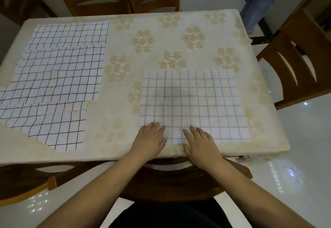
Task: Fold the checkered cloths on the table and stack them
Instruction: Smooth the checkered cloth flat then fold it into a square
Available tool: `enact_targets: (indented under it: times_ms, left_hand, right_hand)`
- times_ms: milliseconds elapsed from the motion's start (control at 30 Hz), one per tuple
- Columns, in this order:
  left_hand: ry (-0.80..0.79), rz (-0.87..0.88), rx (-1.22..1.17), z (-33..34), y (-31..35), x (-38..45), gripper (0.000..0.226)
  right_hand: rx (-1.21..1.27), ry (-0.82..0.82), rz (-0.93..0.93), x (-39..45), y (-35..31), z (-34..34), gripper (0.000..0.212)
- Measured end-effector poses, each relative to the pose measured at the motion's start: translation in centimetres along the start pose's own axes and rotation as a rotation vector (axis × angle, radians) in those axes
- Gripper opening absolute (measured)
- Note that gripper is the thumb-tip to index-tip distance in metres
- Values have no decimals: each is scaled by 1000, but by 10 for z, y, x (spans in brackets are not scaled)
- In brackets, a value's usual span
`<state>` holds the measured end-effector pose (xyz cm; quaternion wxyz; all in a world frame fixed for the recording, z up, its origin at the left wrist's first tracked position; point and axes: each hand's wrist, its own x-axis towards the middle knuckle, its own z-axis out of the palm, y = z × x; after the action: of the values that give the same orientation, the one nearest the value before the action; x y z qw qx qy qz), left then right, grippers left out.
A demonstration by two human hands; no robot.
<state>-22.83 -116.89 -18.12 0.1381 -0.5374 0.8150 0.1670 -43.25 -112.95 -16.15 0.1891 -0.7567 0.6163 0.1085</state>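
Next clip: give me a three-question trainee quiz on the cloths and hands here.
1. True or false: both hands lie flat on the near edge of the blue-lined checkered cloth.
2. Which side holds the overlapping black-lined checkered cloths: A left, B right?
3. Fill in: the cream tablecloth has a ____ pattern.

Key: 1 true: left hand and right hand press it with straight fingers. 2 A. 3 floral.

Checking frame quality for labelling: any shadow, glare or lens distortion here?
Head view: soft shadow darkens the middle of the blue-lined cloth; glare spots on the glossy floor; wide-angle lens bows the table edges; hands sharp.
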Motion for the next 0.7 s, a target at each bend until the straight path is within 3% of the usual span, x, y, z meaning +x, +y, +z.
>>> enact_targets:
  times_ms: [100,333,700]
  left_hand:
    - [-49,-5,2,15,-5,34,59]
    - [57,53,97,4,-29,119,57]
    - [-1,168,100,-2,-55,167,59]
  right_hand:
    - [43,-72,78,36,11,8,59]
    - [116,-165,260,87,23,22,61]
    - [140,-52,379,97,8,39,65]
